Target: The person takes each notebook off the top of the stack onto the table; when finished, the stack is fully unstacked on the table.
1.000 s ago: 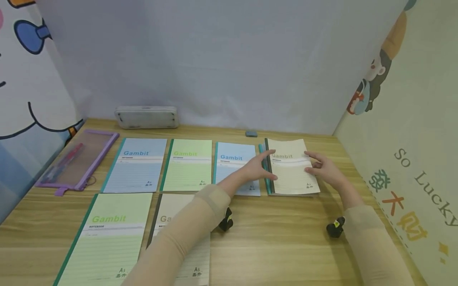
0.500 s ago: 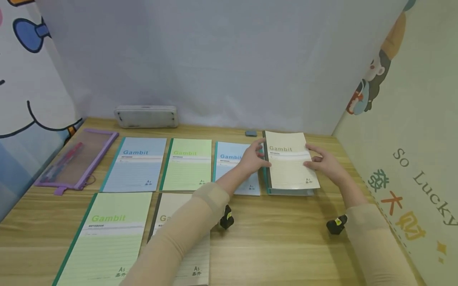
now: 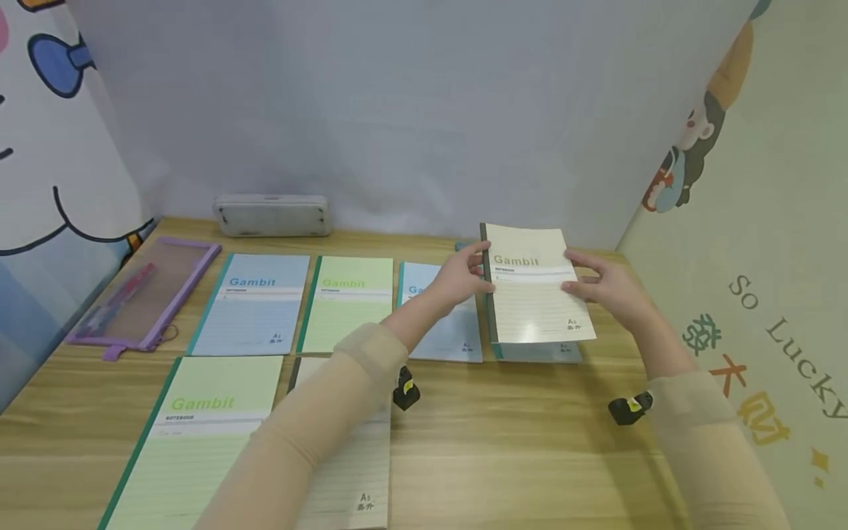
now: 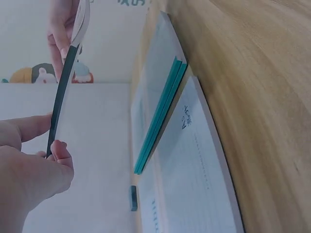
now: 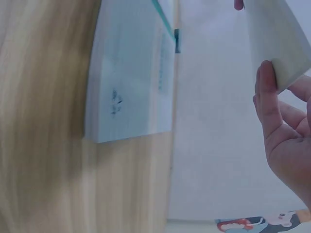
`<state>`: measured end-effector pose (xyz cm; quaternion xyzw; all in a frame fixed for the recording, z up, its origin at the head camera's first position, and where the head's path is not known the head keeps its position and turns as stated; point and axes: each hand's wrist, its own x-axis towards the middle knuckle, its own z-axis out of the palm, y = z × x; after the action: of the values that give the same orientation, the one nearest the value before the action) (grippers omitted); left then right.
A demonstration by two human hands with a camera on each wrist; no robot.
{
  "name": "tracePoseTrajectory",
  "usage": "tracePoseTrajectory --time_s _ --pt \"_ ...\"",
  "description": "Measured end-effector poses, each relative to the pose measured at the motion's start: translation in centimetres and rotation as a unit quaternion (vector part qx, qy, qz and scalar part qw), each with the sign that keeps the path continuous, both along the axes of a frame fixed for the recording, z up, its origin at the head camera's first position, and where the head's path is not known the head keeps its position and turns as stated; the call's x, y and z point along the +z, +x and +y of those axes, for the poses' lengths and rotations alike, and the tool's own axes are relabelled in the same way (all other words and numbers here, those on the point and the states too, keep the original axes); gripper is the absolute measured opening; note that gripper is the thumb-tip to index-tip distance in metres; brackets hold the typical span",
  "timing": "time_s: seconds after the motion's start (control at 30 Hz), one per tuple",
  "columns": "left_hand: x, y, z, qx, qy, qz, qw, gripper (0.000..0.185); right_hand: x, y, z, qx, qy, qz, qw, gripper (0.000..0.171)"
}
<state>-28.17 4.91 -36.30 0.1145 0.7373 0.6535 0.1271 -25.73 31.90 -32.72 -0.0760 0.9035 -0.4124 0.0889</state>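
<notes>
Head view showed the beige notebook (image 3: 533, 294) raised above the counter (image 3: 503, 442), long axis running away from the person, left hand (image 3: 457, 280) pinching its spine, right hand (image 3: 606, 287) gripping the opposite edge.

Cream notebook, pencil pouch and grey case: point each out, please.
cream notebook (image 3: 533, 298), head view, middle of its front cover.
purple pencil pouch (image 3: 149, 294), head view, its clear panel.
grey case (image 3: 271, 216), head view, its front side.
</notes>
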Motion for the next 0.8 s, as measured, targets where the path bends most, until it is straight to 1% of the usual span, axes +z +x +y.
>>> tracePoseTrajectory --time_s 0.13,0.27,0.4,0.5,0.63,0.7,0.8 --pt "1.3 0.3 -0.8 -0.015 -0.013 0.007 0.9998 0.080 1.0 0.5 -0.8 -0.004 0.009 0.017 1.000 0.073" --pt "2.7 0.9 -1.8 -0.025 -0.021 0.018 0.9993 0.079 1.8 0.9 -1.6 -0.005 -0.006 0.028 1.000 0.072" --pt "3.7 1.5 -3.1 -0.033 -0.024 0.035 0.9986 0.078 2.5 1.2 -2.4 -0.008 -0.006 0.035 0.999 0.073" --pt "4.3 1.9 -4.1 -0.040 -0.041 0.057 0.9967 0.077 3.1 1.6 -3.1 -0.011 0.001 0.036 0.999 0.074" --pt "5.2 2.5 -5.5 -0.061 -0.089 0.100 0.9891 0.075 3.8 2.3 -4.2 -0.009 -0.005 0.035 0.999 0.073" --pt "5.5 2.8 -6.2 -0.072 -0.118 0.119 0.9832 0.076 4.0 2.7 -4.7 -0.002 -0.023 0.034 0.999 0.072" --pt "5.7 3.3 -7.1 -0.086 -0.151 0.139 0.9750 0.079 4.0 3.2 -5.3 0.017 -0.046 0.037 0.998 0.070"
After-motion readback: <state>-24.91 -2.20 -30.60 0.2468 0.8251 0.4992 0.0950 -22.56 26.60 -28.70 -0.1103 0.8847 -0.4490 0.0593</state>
